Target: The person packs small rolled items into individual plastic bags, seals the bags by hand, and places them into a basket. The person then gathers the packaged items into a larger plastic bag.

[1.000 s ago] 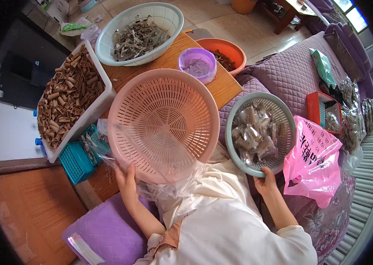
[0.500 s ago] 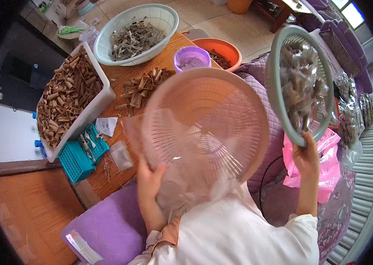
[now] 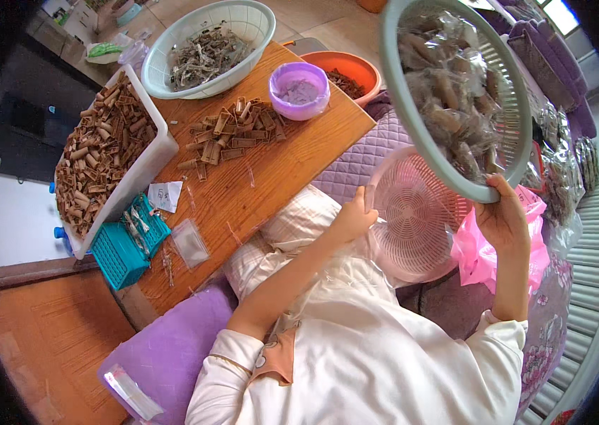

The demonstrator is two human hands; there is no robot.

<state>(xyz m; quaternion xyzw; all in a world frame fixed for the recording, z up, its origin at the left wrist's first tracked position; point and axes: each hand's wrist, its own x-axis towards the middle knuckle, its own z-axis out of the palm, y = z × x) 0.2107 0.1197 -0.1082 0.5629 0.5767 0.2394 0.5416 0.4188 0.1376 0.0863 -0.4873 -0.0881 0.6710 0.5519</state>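
My right hand (image 3: 503,216) grips the lower rim of a grey-green plastic basket (image 3: 435,168), held up and tilted. Small brown pieces in clear plastic bags (image 3: 448,92) fill it. Closed on the left rim of a pale pink slotted basket (image 3: 409,216) is my left hand (image 3: 354,216). That basket sits low beside my lap, partly under the green one, and its visible inside shows only slots. A pink plastic bag (image 3: 466,248) lies against its right side, close to my right wrist.
On the wooden table (image 3: 271,177) lie loose brown pieces (image 3: 232,131), a purple bowl (image 3: 299,110), a teal basket (image 3: 119,255) and a clear bag (image 3: 190,242). A white bin (image 3: 165,152), pale green colander (image 3: 157,81) and orange basin (image 3: 370,85) stand around.
The pink basket has gone from in front of me down to the right beside my lap, my left hand moving with it. The green basket has shifted left and nearer.
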